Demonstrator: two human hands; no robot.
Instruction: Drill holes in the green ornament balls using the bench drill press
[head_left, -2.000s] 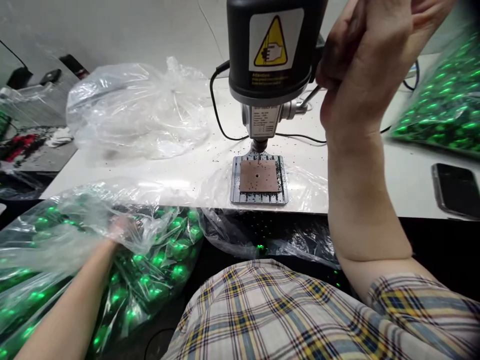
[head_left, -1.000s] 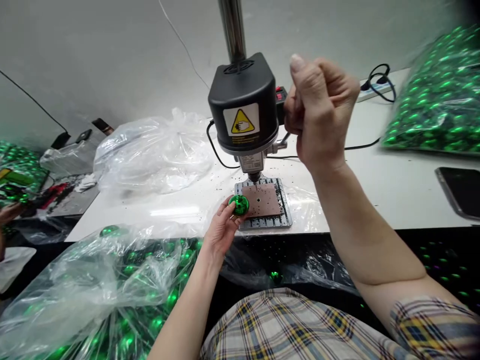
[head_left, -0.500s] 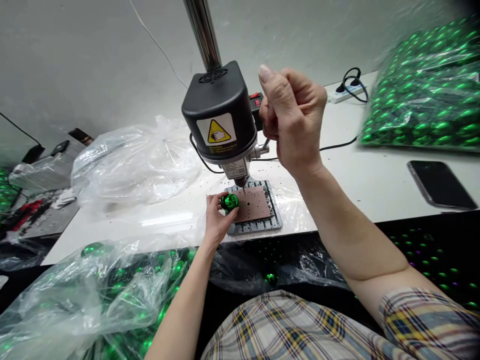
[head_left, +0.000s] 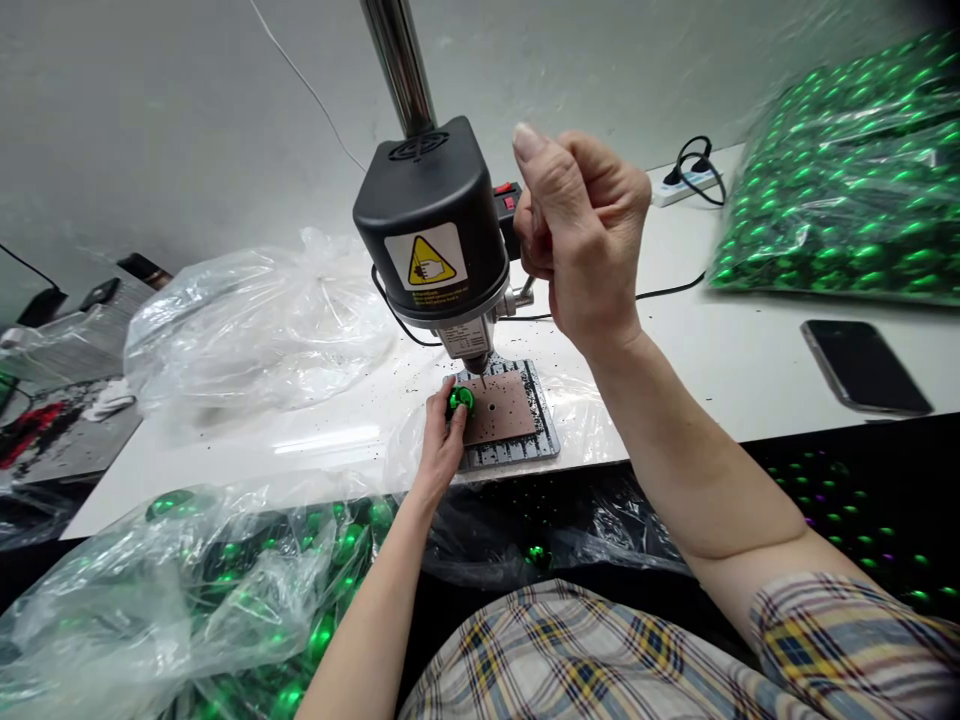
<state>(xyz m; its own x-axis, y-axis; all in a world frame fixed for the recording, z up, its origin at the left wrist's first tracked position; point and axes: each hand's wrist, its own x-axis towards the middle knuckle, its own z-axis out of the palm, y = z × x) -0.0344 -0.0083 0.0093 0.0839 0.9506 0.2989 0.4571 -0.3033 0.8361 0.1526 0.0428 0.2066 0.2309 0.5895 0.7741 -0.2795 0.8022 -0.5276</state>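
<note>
In my left hand (head_left: 442, 440) is a shiny green bauble (head_left: 462, 397), gripped between thumb and fingers. It rests over the left part of a brownish board (head_left: 510, 425) with a small hole, just left of the thin drill bit (head_left: 484, 381). The board lies on the slotted metal base (head_left: 552, 444) of a black bench drill press (head_left: 431, 225). My right hand (head_left: 589, 230) is raised beside the drill head, closed in a fist around the feed lever (head_left: 529, 288). Only the lever's metal end shows; my fingers hide its grip.
Dark shavings speckle the base and white table (head_left: 675, 340). A clear bag of green baubles (head_left: 847, 180) stands right, behind a phone (head_left: 866, 366). A power strip (head_left: 686, 185) lies near the wall. Crumpled plastic (head_left: 255, 320) sits left; another bag of baubles (head_left: 225, 590) is front left.
My left hand has turned around the bauble, its fingers now more upright along the ball's left side. My right hand stays on the lever. The view has shifted slightly.
</note>
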